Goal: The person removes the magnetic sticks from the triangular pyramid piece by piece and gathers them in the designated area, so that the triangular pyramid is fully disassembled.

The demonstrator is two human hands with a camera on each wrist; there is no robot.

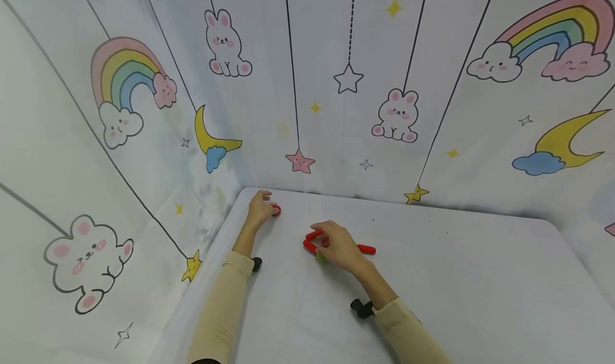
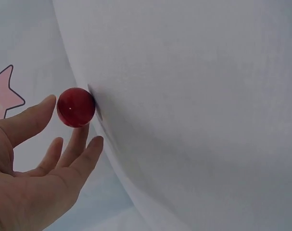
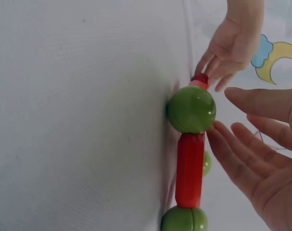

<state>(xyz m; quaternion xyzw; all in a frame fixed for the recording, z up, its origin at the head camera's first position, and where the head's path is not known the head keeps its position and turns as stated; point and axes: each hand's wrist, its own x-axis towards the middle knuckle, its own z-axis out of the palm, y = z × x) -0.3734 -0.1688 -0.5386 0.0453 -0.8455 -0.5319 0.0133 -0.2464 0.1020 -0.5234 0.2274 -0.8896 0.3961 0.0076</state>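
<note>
Near the table's far left corner, my left hand (image 1: 260,210) has its thumb and fingers spread about a red ball (image 2: 76,107). The thumb tip is right at the ball's side, while the other fingers reach below it in the left wrist view. My right hand (image 1: 338,246) hovers over a toy structure of red rods (image 3: 190,168) joined by green balls (image 3: 191,109). Its thumb stands apart from the fingers, with a fingertip close beside the nearer green ball. In the head view this hand hides the middle of the structure.
A white cloth covers the table (image 1: 461,278). Behind it and along the left hangs a pale curtain (image 1: 326,124) printed with rabbits, stars, moons and rainbows. A black wrist camera (image 1: 361,308) sits below the right wrist.
</note>
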